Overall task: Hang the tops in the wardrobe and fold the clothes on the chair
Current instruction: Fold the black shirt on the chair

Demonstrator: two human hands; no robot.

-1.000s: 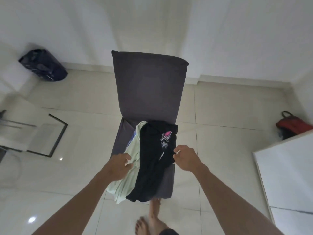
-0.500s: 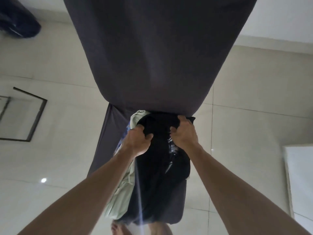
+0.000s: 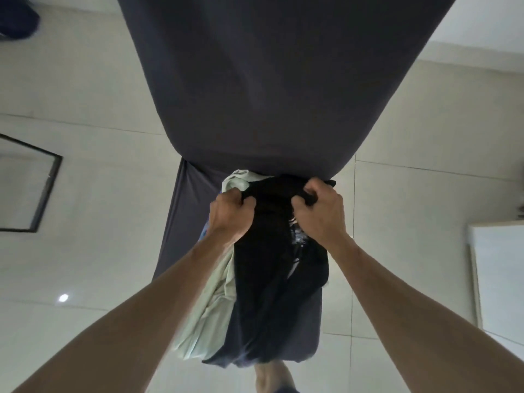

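Note:
A black top (image 3: 269, 268) with a pale print lies on the seat of a dark grey covered chair (image 3: 272, 80), draped down over the front edge. My left hand (image 3: 231, 215) grips its upper left edge with curled fingers. My right hand (image 3: 320, 211) grips the upper right edge the same way, close under the chair's backrest. Beneath the black top lies a pale green garment (image 3: 209, 302), hanging off the seat's left front. A bit of blue cloth (image 3: 204, 232) peeks out beside my left wrist.
The chair's backrest fills the upper middle of the view, very near my head. A black-framed glass panel (image 3: 42, 191) lies on the tiled floor at left. A white surface (image 3: 499, 273) stands at right. A dark bag (image 3: 17, 21) sits at far upper left. My foot (image 3: 269, 375) shows below the seat.
I have leaned in from standing back. Both hands moved from the garment's middle up to its top edge and closed on it; since half a second ago they bunch the cloth tighter.

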